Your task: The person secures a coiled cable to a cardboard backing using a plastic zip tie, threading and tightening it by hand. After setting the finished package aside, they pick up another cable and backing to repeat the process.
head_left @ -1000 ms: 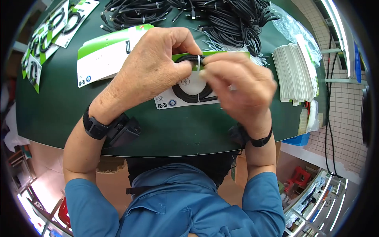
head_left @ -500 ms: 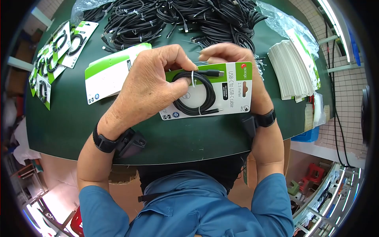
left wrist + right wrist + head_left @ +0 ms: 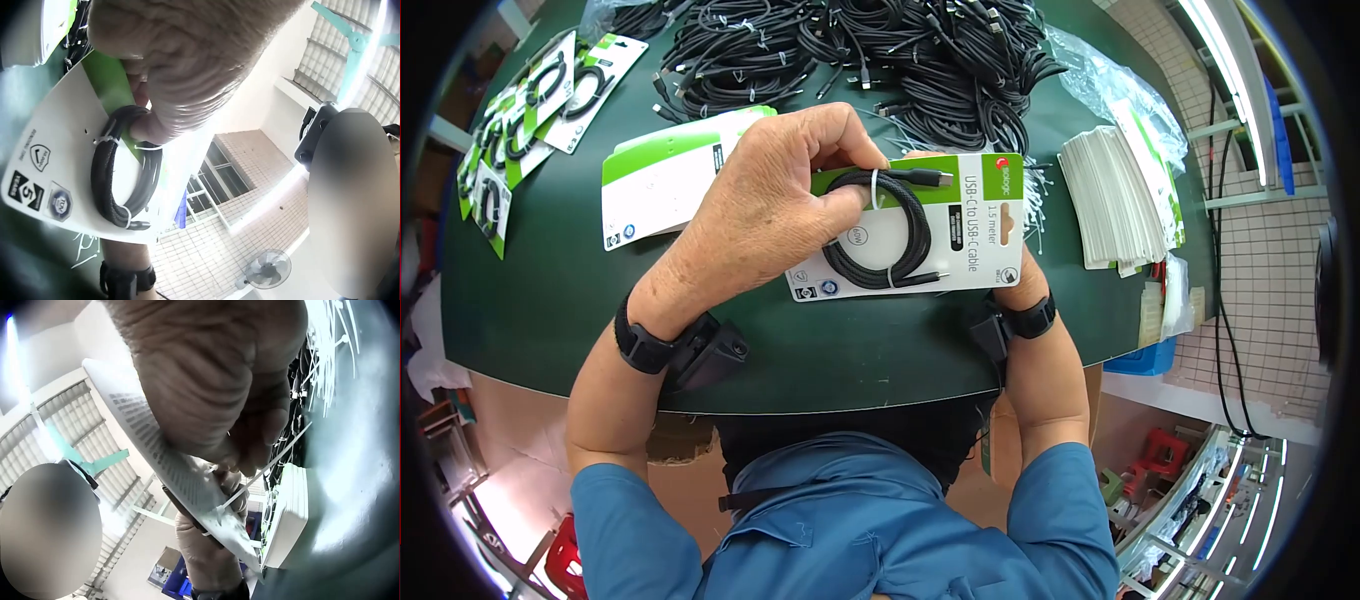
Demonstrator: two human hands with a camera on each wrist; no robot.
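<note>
My left hand (image 3: 770,190) grips a white-and-green printed card (image 3: 990,235) at its upper left edge, its thumb over a coiled black USB-C cable (image 3: 921,228) lying on the card's front. A white cable tie (image 3: 874,190) loops round the coil by the thumb, and another binds the coil lower down. Behind the card, mostly hidden from the head view, is my right hand (image 3: 206,381). In the right wrist view its thumb and fingertips pinch a cable tie at the card's back. A second tie's long tail (image 3: 269,464) sticks out past the fingers.
Black cables (image 3: 750,60) are heaped at the back, with loose white ties (image 3: 1035,195) beside them. Flat cards (image 3: 655,185) are piled at left, and a thick card stack (image 3: 1100,195) stands at right. Carded cables (image 3: 540,100) lie at the far left.
My right hand has moved from the card's front, over its top, to behind it. The left hand keeps its grip. The card's right part has come into sight.
</note>
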